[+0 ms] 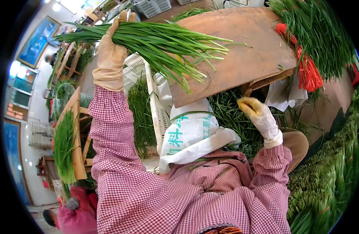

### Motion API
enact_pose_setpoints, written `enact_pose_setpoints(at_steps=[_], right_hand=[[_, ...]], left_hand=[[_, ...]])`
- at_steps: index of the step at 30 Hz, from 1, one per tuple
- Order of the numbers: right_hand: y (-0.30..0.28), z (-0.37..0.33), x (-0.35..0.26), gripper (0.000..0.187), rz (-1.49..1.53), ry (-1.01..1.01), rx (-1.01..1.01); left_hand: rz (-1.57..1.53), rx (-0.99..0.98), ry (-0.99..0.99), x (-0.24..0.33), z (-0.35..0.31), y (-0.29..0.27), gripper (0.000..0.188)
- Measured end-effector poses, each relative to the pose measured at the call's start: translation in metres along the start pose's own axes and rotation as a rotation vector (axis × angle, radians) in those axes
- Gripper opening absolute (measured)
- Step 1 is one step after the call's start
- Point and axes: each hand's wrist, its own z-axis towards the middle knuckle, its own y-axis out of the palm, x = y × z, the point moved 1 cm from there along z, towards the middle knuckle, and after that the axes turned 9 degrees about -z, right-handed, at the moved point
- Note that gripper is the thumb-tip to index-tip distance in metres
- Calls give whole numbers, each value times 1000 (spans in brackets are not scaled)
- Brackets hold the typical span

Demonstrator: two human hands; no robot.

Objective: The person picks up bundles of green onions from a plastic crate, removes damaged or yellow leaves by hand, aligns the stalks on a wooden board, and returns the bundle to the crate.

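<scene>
My left hand (112,50), in a pale rubber glove, is raised and closed around the leafy part of a bunch of garlic chives (160,37). The bunch lies sideways, its pale cut stems pointing right over a wooden board (245,43). My right hand (259,117), gloved with yellowed fingertips, is below the board's near edge. Its fingers curl together, and anything inside them is hidden. Red ties (309,74) hang at the board's right side beside a pile of chive bunches (320,35). Across my lap spreads a white woven sack (195,128).
A white plastic crate (155,105) with chives stands left of the sack. Loose leaves (232,113) heap under the board. Stacked bunches (324,187) line the right side. At left are another wooden bench (76,148) with chives and a person in pink (76,214).
</scene>
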Motion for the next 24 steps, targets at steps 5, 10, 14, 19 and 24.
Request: enact_pose_setpoints(at_steps=[5, 10, 14, 19, 24], right_hand=[[13, 67, -22, 40, 802, 232, 82], [22, 82, -31, 38, 1056, 172, -256], [19, 74, -40, 28, 1021, 240, -220], [3, 40, -32, 24, 924, 314, -178], [22, -7, 47, 32, -589, 576, -407]], left_hand=[[12, -140, -59, -8, 2, 24, 23], [40, -119, -48, -5, 2, 39, 25], [-17, -138, -118, 0, 3, 30, 25], [11, -112, -93, 8, -2, 17, 23], [-12, -114, -58, 9, 6, 14, 22]])
